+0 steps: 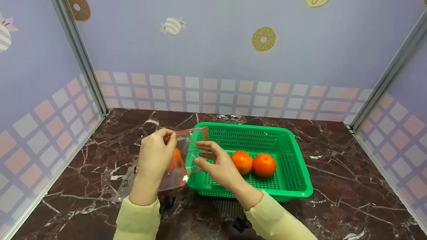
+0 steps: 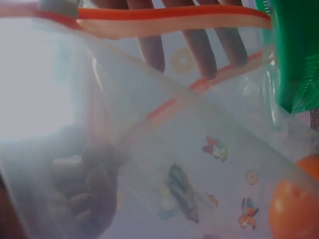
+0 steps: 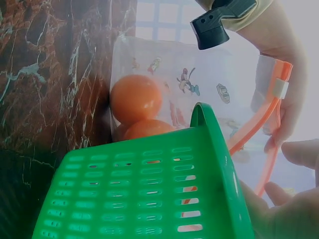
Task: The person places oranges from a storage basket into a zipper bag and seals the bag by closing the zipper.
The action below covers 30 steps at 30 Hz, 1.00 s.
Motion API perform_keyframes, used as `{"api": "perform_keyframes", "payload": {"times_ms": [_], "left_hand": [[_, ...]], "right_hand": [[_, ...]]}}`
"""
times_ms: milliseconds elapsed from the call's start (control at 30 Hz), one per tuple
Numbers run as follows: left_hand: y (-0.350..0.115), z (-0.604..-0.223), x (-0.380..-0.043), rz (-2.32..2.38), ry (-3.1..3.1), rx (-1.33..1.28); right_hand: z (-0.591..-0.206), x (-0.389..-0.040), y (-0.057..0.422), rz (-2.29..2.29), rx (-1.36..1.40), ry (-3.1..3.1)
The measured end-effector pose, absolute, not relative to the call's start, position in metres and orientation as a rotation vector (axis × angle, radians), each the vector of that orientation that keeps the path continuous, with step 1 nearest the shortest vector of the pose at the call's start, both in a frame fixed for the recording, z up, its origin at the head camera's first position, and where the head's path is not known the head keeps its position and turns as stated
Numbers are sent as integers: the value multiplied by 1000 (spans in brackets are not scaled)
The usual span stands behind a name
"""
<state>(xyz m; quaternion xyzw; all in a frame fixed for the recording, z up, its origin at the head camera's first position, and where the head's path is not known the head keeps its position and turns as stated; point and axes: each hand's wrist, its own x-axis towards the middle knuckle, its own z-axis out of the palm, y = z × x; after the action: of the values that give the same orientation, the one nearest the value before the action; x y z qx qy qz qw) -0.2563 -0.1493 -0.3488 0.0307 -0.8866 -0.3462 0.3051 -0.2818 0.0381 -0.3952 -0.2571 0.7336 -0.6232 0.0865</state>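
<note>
Clear bag: we see the plastic bag (image 1: 171,182) on the bench (image 1: 345,162), just left of the green basket (image 1: 302,167), its mouth held up and reaching over the basket's left rim.
Mouth collapse: we judge the red strip (image 1: 188,130) could fold flat on itself, because the film is limp and we see only one sure pinch on it.
Sagging load: we think the fruit low in the bag could roll and tug the strip from that pinch, since its weight lies well apart from the held edge.
Rim snag: we suspect the film might catch on the basket, as the two lie so close.
Mouth direction: we read it as facing right, towards the basket, and tipped up from the bench.
Long axis: we trace the bag from its low end at the left up to the mouth; slack film keeps us from telling which side is longer.
Left grip (image 1: 157,150): we have finger and thumb pinched together on the strip.
Right grip (image 1: 218,165): we hold the fingers loosely spread at the mouth, grasping nothing; we cannot tell whether they touch the film.
Bagged oranges (image 3: 135,98): we count at least two.
Basket oranges (image 1: 264,165): we see two, side by side.
</note>
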Motion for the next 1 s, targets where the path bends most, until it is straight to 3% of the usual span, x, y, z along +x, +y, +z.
{"api": "perform_keyframes", "payload": {"times_ms": [1000], "left_hand": [[-152, -348, -256, -915, -2329, 69]], "right_hand": [[-356, -284, 78, -1542, -751, 2469]]}}
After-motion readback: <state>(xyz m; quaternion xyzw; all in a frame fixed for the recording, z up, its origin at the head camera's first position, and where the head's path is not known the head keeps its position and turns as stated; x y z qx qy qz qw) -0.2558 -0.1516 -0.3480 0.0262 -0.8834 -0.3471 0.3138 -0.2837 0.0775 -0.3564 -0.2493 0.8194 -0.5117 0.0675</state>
